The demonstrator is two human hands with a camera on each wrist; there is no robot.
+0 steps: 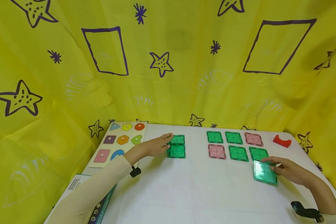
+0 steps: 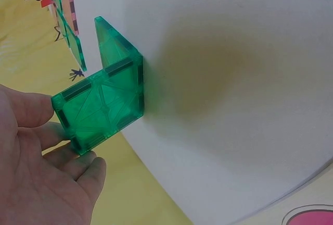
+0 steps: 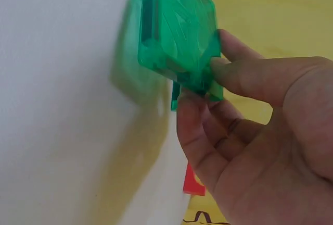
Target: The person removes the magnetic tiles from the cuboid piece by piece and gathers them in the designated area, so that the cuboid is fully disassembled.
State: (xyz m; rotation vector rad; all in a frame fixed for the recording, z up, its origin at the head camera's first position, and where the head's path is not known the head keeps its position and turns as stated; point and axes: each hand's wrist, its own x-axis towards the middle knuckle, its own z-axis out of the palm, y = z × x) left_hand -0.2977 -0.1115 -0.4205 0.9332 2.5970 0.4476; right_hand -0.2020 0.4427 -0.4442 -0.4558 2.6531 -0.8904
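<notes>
My left hand (image 1: 156,147) pinches the edge of a translucent green square magnetic tile (image 2: 101,105) that stands up from the white table. In the left wrist view a second green tile (image 2: 114,42) meets it at an angle. At the right, my right hand (image 1: 292,171) holds another green square tile (image 1: 264,174) between thumb and fingers, tilted above the table. Its shadow falls on the white surface in the right wrist view. Just behind it lies a green tile (image 1: 258,153), the right end of the front row.
Two rows of flat tiles mix green tiles (image 1: 239,153) with pink tiles (image 1: 217,151). A red arched block (image 1: 282,141) sits at the back right. On the left are a knobbed shape-puzzle board (image 1: 103,146) and a box (image 1: 78,179). A yellow patterned curtain (image 1: 179,93) surrounds the table.
</notes>
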